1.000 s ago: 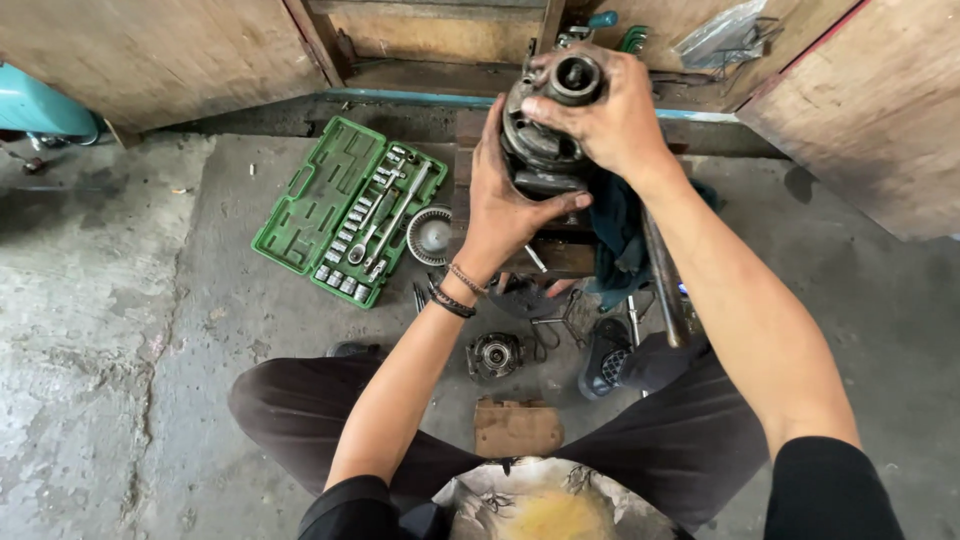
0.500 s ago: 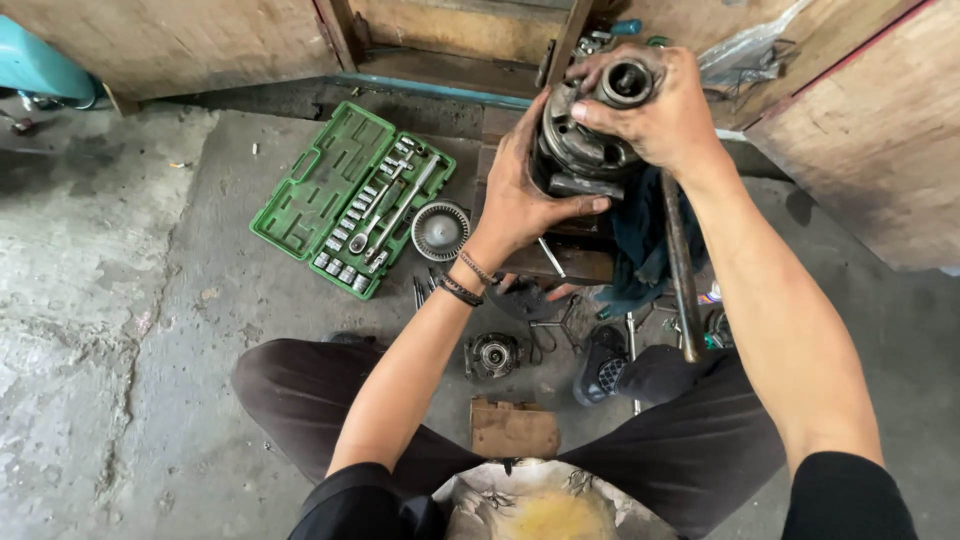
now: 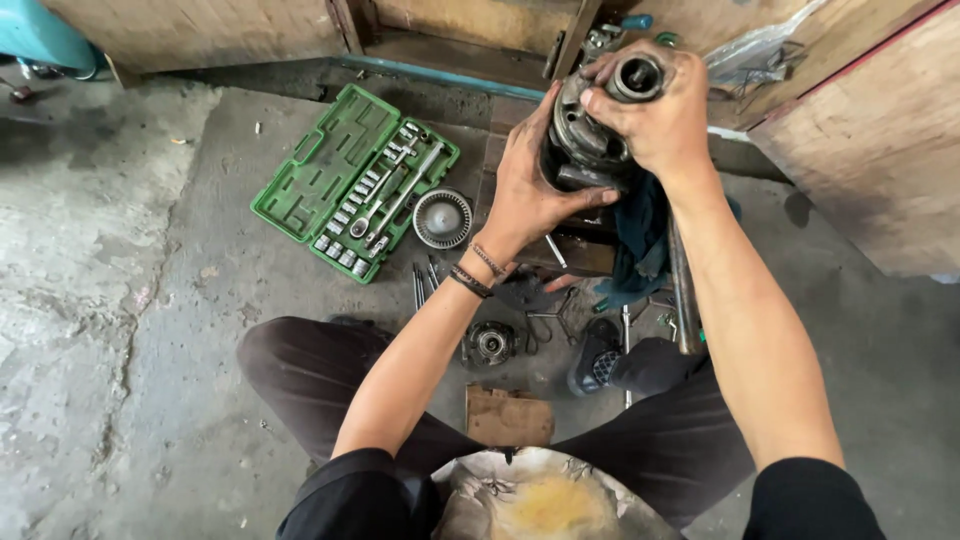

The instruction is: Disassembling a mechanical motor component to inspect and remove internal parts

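I hold a greasy round metal motor part [image 3: 590, 140] up in front of me with both hands. My left hand [image 3: 525, 195] cups its lower left side, thumb across the underside. My right hand [image 3: 660, 115] wraps over the top, fingers around a short tube end [image 3: 638, 75] that sticks up. Dark bracelets circle my left wrist. Most of the part's body is hidden by my fingers.
An open green socket set case [image 3: 355, 180] lies on the concrete floor to the left. Beside it sits a round finned disc [image 3: 442, 217]. Loose tools, a small hub part [image 3: 490, 343], a blue rag [image 3: 640, 240], a metal bar [image 3: 683, 290] and a wood block [image 3: 508, 417] lie between my legs.
Both hands kept their hold on the metal part. The view has shifted, so the part and the green case now sit further right in the frame.
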